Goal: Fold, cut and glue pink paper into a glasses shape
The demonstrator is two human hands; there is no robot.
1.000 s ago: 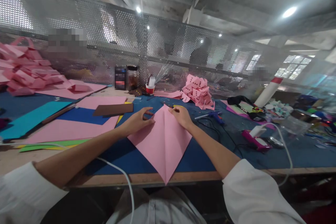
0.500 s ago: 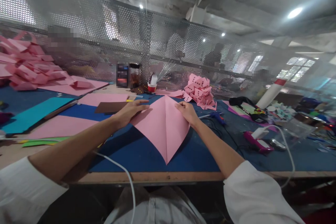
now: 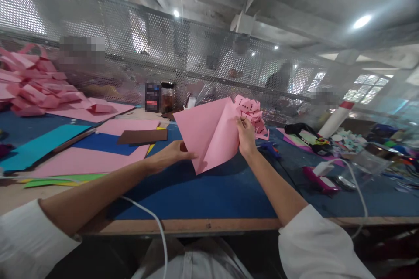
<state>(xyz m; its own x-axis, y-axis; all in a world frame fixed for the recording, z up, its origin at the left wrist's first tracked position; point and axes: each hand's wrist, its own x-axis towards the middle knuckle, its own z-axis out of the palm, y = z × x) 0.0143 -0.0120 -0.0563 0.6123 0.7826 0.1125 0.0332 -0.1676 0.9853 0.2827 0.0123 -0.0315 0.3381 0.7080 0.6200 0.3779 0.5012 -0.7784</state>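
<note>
Both hands work one folded pink paper sheet (image 3: 209, 135), lifted above the blue tabletop (image 3: 203, 192) near its front edge. Right hand (image 3: 245, 137) pinches its upper edge; left hand (image 3: 170, 157) seemingly touches it with loose, extended fingers. Light, easily creased; best gripped along edges.

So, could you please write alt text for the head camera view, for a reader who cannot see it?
The right hand lifts a folded pink paper off a blue mat, pinching its upper edge, while the left hand touches its lower left edge. Coloured sheets and a heap of pink pieces lie to the left.
</note>
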